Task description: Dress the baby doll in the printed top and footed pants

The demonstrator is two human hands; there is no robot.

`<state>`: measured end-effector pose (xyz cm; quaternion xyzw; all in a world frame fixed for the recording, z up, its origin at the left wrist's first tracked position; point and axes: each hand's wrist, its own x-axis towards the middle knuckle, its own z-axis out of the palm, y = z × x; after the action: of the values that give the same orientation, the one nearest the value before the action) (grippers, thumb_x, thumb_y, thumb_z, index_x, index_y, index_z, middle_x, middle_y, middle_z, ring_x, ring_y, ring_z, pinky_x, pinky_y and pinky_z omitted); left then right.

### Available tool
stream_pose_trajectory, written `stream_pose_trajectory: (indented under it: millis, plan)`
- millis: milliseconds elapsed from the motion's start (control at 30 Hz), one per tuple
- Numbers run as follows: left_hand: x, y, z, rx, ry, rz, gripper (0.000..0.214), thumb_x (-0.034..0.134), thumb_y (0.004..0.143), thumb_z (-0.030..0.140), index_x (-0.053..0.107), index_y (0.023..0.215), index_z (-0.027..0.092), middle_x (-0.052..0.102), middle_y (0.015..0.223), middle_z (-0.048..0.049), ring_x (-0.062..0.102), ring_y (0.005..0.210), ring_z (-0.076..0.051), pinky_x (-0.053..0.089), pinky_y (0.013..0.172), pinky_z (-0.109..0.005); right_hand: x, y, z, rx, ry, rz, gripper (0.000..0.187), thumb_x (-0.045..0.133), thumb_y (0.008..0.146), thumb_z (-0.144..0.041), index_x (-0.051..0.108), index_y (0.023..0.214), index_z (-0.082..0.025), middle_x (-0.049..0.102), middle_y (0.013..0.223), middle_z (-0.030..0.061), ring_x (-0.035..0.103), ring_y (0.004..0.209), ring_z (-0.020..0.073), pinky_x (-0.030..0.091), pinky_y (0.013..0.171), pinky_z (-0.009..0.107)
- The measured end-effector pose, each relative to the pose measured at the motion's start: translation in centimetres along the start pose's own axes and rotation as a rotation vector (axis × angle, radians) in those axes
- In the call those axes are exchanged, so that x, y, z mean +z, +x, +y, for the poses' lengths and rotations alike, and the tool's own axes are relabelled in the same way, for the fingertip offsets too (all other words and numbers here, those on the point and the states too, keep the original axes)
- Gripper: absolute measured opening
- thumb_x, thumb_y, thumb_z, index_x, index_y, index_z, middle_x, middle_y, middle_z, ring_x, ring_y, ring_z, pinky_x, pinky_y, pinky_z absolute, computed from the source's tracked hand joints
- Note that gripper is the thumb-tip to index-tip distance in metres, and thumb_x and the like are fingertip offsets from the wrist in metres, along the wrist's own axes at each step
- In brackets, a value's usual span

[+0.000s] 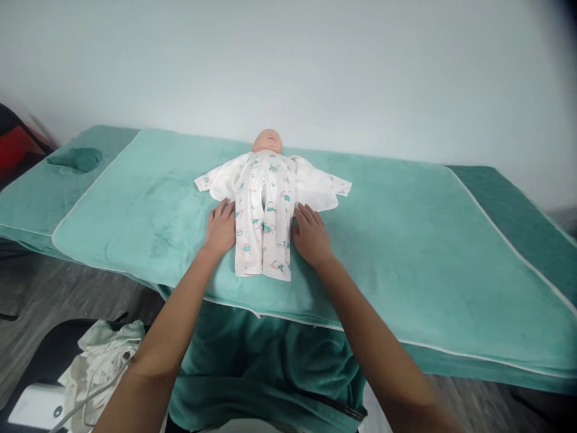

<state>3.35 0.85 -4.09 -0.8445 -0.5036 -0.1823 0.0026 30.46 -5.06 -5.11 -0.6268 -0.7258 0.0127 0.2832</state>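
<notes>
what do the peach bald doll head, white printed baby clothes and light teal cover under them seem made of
Peach bald doll head: probably soft plastic or vinyl, smooth with a slight sheen.
White printed baby clothes: thin matte fabric, likely cotton, judging by the soft folds.
Light teal cover: seemingly short-pile plush, matte, with darker brushed-looking patches.

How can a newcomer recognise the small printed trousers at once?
On the long green bed, find the doll's head. The trousers stretch from there toward the near edge, legs between left hand and right hand. Unlike the white jacket, whose sleeves spread sideways, they have two straight legs side by side.
</notes>
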Motion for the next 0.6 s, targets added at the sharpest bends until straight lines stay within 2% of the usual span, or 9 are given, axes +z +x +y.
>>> stream_pose_trajectory:
  millis: [133,267,400,533,600]
  plan:
    - [0.4,1.8,0.2,0.103,0.008,-0.023,0.041,0.051,0.097,0.025,0.065,0.136,0.022,0.061,0.146,-0.0142,0.038,0.15,-0.036,0.03,0.119,-0.058,1.3,1.1,1.6,-0.073,-0.061,-0.093,0.048,0.044,0.1,-0.021,0.058,0.145,-0.012,0.059,0.151,0.0166,0.046,0.148,0.0309,0.037,0.123,0.052]
    - [1.0,2.8,0.6,0.155,0.005,-0.012,0.04,0.052,0.097,0.026,0.067,0.134,0.022,0.063,0.143,-0.0149,0.043,0.145,-0.036,0.024,0.124,-0.057,1.5,0.9,1.9,-0.183,-0.128,-0.11,0.049,0.05,0.097,-0.024,0.059,0.144,-0.013,0.061,0.147,0.0165,0.045,0.148,0.0316,0.032,0.125,0.052]
    - [1.1,3.2,1.1,0.158,-0.035,-0.02,0.04,0.057,0.095,0.027,0.067,0.133,0.021,0.065,0.139,-0.0155,0.048,0.138,-0.035,0.026,0.124,-0.055,2.1,2.7,2.0,-0.292,-0.061,-0.144,0.048,0.053,0.097,-0.031,0.061,0.141,-0.014,0.062,0.146,0.0156,0.048,0.144,0.0307,0.033,0.125,0.049]
    - [0.8,3.1,1.3,0.124,-0.095,-0.014,0.042,0.057,0.095,0.027,0.065,0.135,0.02,0.068,0.131,-0.0151,0.055,0.129,-0.033,0.041,0.113,-0.047,3.2,4.6,2.0,-0.178,-0.013,-0.067,0.044,0.056,0.094,-0.032,0.065,0.133,-0.011,0.068,0.134,0.0186,0.056,0.132,0.0343,0.045,0.112,0.05]
    - [0.8,2.9,1.4,0.109,-0.115,0.003,0.043,0.055,0.096,0.027,0.063,0.138,0.021,0.068,0.13,-0.014,0.056,0.128,-0.031,0.043,0.109,-0.044,3.7,4.9,2.0,-0.132,0.005,-0.022,0.042,0.057,0.093,-0.028,0.065,0.129,-0.01,0.069,0.13,0.0197,0.056,0.13,0.0366,0.047,0.108,0.052]
